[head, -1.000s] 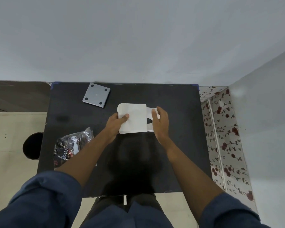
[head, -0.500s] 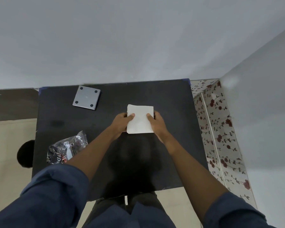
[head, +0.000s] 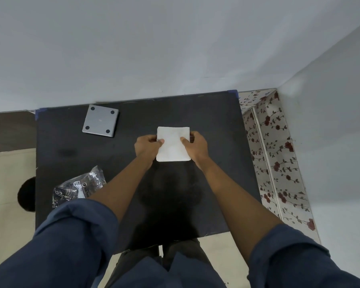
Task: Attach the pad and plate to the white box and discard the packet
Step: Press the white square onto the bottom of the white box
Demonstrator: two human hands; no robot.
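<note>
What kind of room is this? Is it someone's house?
Probably a plain room in a home, though I can't be sure. A small black table stands in a corner of bare pale walls, a rose-patterned covering runs beside it, and the floor is light tile.

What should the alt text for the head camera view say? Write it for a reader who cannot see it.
Seen from above, a person's left hand and right hand grip the sides of a white packet over a black table. A grey square plate with four dark corner dots lies at the back left, a crumpled plastic bag at the near left.
</note>
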